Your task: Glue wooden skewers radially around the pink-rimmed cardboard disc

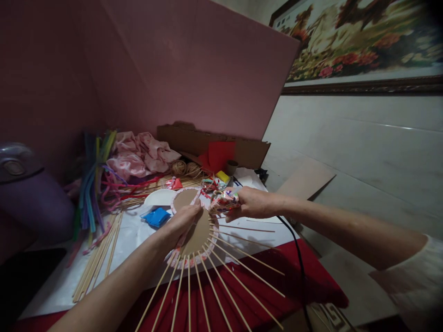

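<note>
A round cardboard disc [199, 233] with a patterned pink rim lies on the table, with several thin wooden skewers [221, 286] fanning out from it toward me. My left hand [178, 226] grips the disc's left side, thumb on top. My right hand [251, 203] is closed on a crumpled strip of patterned cloth [223, 202] at the disc's far right rim.
Loose skewers [100, 253], coloured pipe cleaners [92, 184], pink cloth [138, 154], twine balls [187, 169], a blue packet [157, 216] and a cardboard box [207, 143] crowd the white sheet over a red table cover [277, 281]. A black cable [299, 263] runs off the right edge.
</note>
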{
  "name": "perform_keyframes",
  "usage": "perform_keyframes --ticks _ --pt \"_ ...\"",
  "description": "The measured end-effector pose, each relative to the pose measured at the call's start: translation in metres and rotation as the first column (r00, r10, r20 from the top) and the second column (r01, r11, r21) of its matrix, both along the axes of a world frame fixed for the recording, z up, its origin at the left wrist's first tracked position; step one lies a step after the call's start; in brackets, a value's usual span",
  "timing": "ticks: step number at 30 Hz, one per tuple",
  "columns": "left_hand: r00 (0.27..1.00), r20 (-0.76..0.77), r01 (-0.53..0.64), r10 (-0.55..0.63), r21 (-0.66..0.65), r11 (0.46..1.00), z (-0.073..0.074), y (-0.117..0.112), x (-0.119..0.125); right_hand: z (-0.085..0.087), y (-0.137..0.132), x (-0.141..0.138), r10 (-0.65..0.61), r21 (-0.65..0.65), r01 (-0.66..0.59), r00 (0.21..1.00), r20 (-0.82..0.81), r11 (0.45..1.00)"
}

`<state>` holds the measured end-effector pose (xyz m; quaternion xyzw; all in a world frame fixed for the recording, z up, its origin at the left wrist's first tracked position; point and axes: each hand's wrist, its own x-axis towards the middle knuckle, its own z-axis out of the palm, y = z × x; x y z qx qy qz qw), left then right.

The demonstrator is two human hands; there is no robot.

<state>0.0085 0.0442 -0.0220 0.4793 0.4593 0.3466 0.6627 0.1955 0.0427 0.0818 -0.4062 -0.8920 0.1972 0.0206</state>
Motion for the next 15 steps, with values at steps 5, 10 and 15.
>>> perform_keyframes --ticks 5,10,15 --pt "0.994 0.094 0.058 -0.057 -0.011 0.998 0.0008 -0.0008 0.0008 -0.0006 0.0005 -0.0009 0.007 0.011 -0.008 1.000 0.010 1.000" --pt "0.991 0.110 0.075 -0.077 0.024 0.997 0.0028 -0.0021 0.0011 0.0002 -0.0007 -0.0025 0.027 0.044 -0.027 1.000 0.008 0.999" --pt "0.999 0.040 0.023 -0.023 0.008 1.000 0.0009 -0.0012 0.0006 -0.0004 -0.0005 -0.0024 0.035 0.068 -0.036 0.999 0.005 0.997"
